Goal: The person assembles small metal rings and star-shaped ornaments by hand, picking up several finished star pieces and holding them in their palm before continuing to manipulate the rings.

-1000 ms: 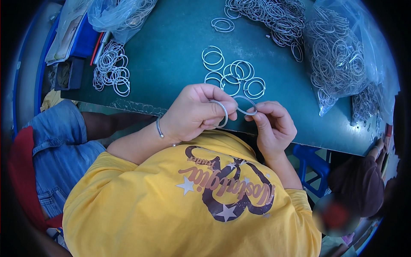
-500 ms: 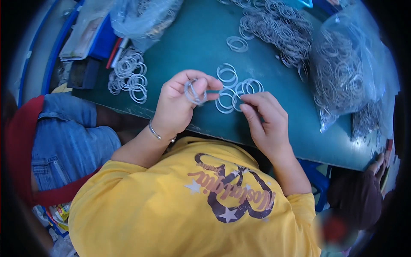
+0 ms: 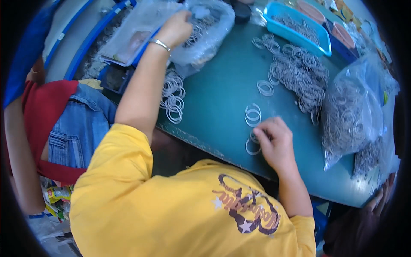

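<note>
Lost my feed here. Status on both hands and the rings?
Left hand reaching into clear bag of rings, grip hidden. Right hand resting on loose rings on green table. Nothing blocking.

1. Bare green tabletop point(image 3: 222, 85) lies open between the clear bag point(image 3: 205, 30) and the loose ring heap point(image 3: 295, 70).
2. A bulging ring bag point(image 3: 349, 115) blocks the right side.
3. A blue tray point(image 3: 295, 32) closes the far edge.

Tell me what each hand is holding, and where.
Left hand reaches into the clear bag; any grip is hidden. Right hand rests on rings on the table; grip unclear.
</note>
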Demonstrator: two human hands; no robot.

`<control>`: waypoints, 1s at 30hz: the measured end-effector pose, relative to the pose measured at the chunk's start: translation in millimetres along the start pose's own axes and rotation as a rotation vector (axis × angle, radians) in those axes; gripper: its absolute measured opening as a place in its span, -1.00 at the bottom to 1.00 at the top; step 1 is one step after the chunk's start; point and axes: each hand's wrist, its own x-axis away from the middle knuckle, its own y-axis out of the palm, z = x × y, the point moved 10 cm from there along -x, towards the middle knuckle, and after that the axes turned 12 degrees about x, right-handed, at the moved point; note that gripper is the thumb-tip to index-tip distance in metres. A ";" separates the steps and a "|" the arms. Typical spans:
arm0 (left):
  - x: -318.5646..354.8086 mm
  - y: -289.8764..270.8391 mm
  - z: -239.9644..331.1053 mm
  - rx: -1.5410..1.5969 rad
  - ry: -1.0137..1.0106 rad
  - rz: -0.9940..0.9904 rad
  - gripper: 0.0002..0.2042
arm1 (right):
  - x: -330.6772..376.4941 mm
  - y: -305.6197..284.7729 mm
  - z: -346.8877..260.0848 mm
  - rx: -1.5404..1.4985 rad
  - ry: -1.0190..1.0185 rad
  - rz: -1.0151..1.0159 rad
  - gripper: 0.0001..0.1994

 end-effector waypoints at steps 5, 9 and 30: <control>52.5 3.8 81.6 0.285 0.141 0.035 -0.72 | 9.3 5.8 52.0 -0.357 0.381 -0.044 -0.91; 151.6 92.4 140.9 0.831 -0.138 -0.690 -0.80 | 10.5 10.1 57.5 -0.560 0.416 -0.064 -0.90; 186.7 86.9 164.3 0.865 0.119 -0.364 -0.76 | 11.7 -25.3 32.5 -0.468 0.096 0.115 -0.89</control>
